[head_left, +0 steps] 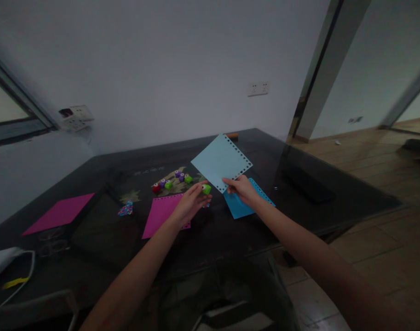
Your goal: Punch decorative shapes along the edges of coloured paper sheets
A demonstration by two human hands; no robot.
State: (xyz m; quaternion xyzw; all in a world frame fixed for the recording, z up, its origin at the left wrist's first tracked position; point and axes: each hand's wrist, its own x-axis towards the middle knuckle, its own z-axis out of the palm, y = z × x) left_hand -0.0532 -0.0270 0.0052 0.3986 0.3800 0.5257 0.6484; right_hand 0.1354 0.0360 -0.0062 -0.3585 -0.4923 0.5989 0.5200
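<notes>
My right hand [243, 189] pinches a light blue sheet of paper [219, 158] by its lower corner and lifts it above the table; punched holes run along two of its edges. Between the fingers of my left hand [192, 201] is a small green toy with a white eye [206, 189]. Just under that hand, something small and multicoloured is partly hidden. A pink punched sheet [161, 212] lies beneath my left wrist, partly covered. Below my right hand rests a darker blue punched sheet [238, 207]. Behind my left hand sit several small toys in red, purple and green [168, 184].
On the black glossy table [210, 248], a second pink sheet [60, 212] lies at the left, near a small multicoloured item [126, 208]. A long dark object [308, 184] rests on the right. A white device with a cable [4, 261] stands at the near left.
</notes>
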